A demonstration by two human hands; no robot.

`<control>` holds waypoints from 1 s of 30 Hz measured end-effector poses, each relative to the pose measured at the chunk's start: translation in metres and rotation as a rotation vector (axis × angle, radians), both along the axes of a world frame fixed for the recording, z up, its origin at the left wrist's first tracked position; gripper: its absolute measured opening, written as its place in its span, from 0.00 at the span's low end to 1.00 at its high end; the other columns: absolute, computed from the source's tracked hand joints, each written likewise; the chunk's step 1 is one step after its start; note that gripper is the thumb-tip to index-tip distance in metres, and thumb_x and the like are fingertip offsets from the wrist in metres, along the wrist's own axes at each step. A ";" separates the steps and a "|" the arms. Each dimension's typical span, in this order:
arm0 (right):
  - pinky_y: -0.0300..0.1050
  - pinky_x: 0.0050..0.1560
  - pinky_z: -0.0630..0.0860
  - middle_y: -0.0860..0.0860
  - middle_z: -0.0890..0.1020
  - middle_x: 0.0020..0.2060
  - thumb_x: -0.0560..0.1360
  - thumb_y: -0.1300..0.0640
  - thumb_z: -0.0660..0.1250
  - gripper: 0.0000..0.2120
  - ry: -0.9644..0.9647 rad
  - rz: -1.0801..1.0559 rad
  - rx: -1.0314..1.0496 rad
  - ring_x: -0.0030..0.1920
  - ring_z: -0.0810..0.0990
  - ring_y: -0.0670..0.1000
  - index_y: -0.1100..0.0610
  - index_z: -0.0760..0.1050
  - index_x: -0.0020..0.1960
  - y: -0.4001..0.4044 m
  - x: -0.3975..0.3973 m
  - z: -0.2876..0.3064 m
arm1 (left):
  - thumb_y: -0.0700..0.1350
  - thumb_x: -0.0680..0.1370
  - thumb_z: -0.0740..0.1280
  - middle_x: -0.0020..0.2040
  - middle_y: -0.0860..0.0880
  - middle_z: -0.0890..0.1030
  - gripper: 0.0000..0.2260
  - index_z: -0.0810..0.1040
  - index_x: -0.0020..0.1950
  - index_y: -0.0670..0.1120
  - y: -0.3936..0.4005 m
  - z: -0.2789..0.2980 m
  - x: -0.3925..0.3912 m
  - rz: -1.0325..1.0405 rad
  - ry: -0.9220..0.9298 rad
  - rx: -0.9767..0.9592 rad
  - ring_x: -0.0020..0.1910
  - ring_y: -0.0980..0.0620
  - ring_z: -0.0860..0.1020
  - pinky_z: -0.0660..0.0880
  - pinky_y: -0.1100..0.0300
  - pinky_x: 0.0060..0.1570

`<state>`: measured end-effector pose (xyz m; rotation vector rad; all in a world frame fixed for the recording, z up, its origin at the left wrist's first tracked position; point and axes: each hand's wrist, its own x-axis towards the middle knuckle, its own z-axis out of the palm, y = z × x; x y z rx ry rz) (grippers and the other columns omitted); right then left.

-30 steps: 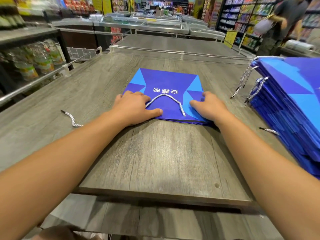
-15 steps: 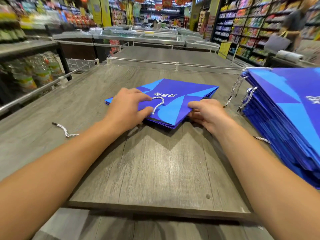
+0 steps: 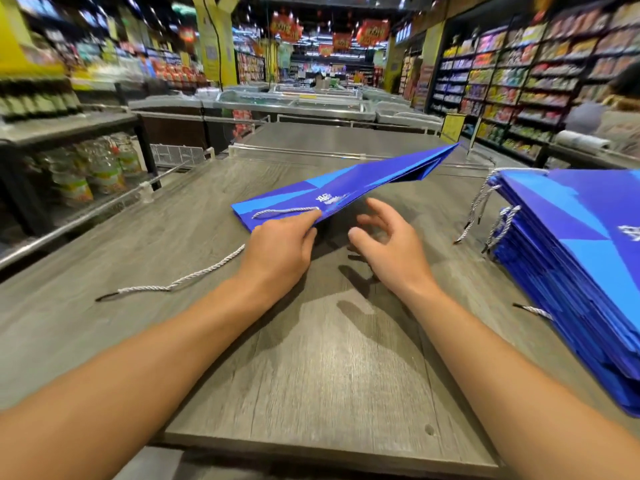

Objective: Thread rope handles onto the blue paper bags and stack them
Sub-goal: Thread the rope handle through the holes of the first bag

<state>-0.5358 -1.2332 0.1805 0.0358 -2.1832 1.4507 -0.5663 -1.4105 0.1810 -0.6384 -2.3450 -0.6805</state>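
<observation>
A flat blue paper bag (image 3: 349,188) with a white rope handle (image 3: 284,212) is lifted off the grey wooden table (image 3: 311,358), tilted with its far end raised to the right. My left hand (image 3: 280,244) pinches the bag's near edge by the handle. My right hand (image 3: 384,237) hovers just below the bag with fingers spread, holding nothing. A loose white rope (image 3: 180,280) lies on the table to the left of my left arm. A tall stack of blue bags (image 3: 571,258) with rope handles rests at the right.
A short rope end (image 3: 535,310) sticks out beside the stack. Shelves with bottles (image 3: 86,171) run along the left, and a low clear rail (image 3: 346,154) edges the table's far side. Store aisles and a person (image 3: 609,112) lie beyond at the right.
The bag went from lying flat to being lifted and swung right by my left hand. My right hand let go of it and opened. The view tilted upward.
</observation>
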 end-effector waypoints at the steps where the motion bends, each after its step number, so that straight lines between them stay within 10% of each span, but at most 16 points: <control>1: 0.39 0.53 0.79 0.44 0.81 0.53 0.73 0.55 0.73 0.26 -0.007 -0.007 0.027 0.41 0.80 0.35 0.50 0.71 0.70 0.000 0.001 0.000 | 0.50 0.76 0.57 0.54 0.43 0.84 0.21 0.80 0.63 0.47 -0.004 0.001 -0.003 0.004 0.011 0.089 0.52 0.39 0.81 0.77 0.47 0.50; 7: 0.52 0.57 0.79 0.39 0.78 0.54 0.74 0.54 0.72 0.26 -0.024 -0.023 0.045 0.45 0.81 0.43 0.49 0.70 0.70 0.000 0.003 0.001 | 0.45 0.78 0.60 0.44 0.56 0.84 0.14 0.83 0.57 0.48 -0.026 0.022 -0.004 -0.055 -0.009 0.574 0.40 0.62 0.77 0.69 0.69 0.42; 11: 0.34 0.45 0.75 0.41 0.77 0.59 0.75 0.52 0.71 0.27 -0.025 -0.036 0.058 0.51 0.79 0.40 0.48 0.68 0.72 0.002 0.003 0.003 | 0.41 0.80 0.61 0.45 0.58 0.83 0.11 0.81 0.55 0.52 -0.034 0.036 -0.003 -0.136 -0.034 0.856 0.44 0.62 0.79 0.75 0.62 0.48; 18: 0.42 0.54 0.73 0.43 0.75 0.62 0.74 0.52 0.73 0.30 -0.071 -0.075 -0.031 0.55 0.80 0.47 0.50 0.66 0.73 0.010 -0.003 -0.002 | 0.36 0.83 0.57 0.45 0.50 0.84 0.12 0.79 0.52 0.46 -0.045 0.048 -0.009 -0.371 -0.445 1.490 0.44 0.51 0.83 0.81 0.48 0.45; 25: 0.37 0.53 0.68 0.49 0.76 0.63 0.72 0.58 0.72 0.26 -0.194 -0.158 0.124 0.50 0.78 0.45 0.54 0.72 0.69 0.024 0.000 -0.002 | 0.37 0.84 0.57 0.37 0.50 0.85 0.10 0.76 0.48 0.45 -0.045 0.034 -0.020 -0.302 -0.708 1.564 0.37 0.52 0.84 0.82 0.50 0.38; 30: 0.42 0.54 0.71 0.47 0.78 0.56 0.71 0.58 0.70 0.16 -0.179 -0.166 0.368 0.49 0.79 0.49 0.51 0.79 0.59 0.022 0.006 -0.001 | 0.41 0.84 0.60 0.45 0.45 0.84 0.07 0.76 0.50 0.41 -0.044 0.017 -0.025 -0.209 -0.863 1.196 0.37 0.52 0.83 0.83 0.55 0.42</control>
